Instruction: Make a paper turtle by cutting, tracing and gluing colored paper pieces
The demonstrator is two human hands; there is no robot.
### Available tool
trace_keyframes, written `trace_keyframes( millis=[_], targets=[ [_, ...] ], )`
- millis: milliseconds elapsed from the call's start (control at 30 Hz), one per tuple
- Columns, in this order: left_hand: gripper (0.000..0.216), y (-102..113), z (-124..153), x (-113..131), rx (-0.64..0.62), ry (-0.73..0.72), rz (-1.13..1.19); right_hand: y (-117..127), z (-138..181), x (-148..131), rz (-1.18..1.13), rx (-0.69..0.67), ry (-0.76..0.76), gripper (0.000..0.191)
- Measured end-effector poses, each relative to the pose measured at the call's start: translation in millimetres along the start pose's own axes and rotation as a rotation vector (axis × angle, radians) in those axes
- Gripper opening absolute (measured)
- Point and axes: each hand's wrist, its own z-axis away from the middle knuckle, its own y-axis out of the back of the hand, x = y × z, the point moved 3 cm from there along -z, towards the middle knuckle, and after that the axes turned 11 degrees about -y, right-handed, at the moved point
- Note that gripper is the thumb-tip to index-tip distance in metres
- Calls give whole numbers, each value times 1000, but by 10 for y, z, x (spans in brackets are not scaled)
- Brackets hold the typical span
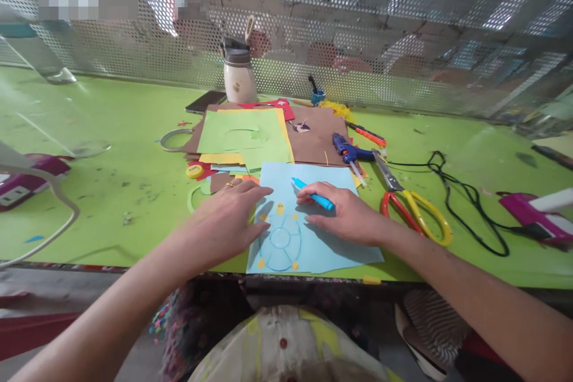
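A light blue sheet of paper (pixel 277 182) lies at the table's front edge, with a blue ring drawing (pixel 280 237) split into segments and several small yellow shapes around it. My left hand (pixel 230 215) rests at the paper's left edge, fingers stretched out and holding nothing. Over the upper right of the sheet, my right hand (pixel 344 212) holds a blue marker (pixel 320 198) between its fingers. The marker's tip end points up and left, lifted off the drawing. To the left of the paper is a round yellow lid-like piece (pixel 194 171).
Coloured sheets (pixel 242 131) are stacked behind the paper. Right of them lie a blue glue gun (pixel 351 149), scissors (pixel 416 209) and a looping black cord (pixel 447 191). A white bottle (pixel 240 80) and a phone (pixel 206 101) stand further back. Purple power strips (pixel 36 179) sit at both sides.
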Motion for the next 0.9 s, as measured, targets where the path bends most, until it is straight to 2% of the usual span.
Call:
trace_keyframes(
  millis=[100, 233, 367, 533, 733, 900],
  targets=[
    [44, -24, -56, 45, -26, -32, -64, -18, 20, -5, 1, 8, 2, 32],
    [41, -55, -71, 76, -82, 4, -86, -41, 42, -8, 1, 20, 13, 32],
    [35, -70, -82, 57, -149, 6, -54, -42, 5, -94, 89, 15, 78, 36],
    [37, -69, -69, 41, -132, 20, -1, -75, -201, -261, 242, -133, 153, 50],
    [41, -70, -41, 47, -123, 22, 36, -99, -410, -421, 302, -251, 178, 51],
    [35, -86, -57, 12, -128, 19, 64, -87, -521, -434, 300, -320, 163, 51]
  ],
)
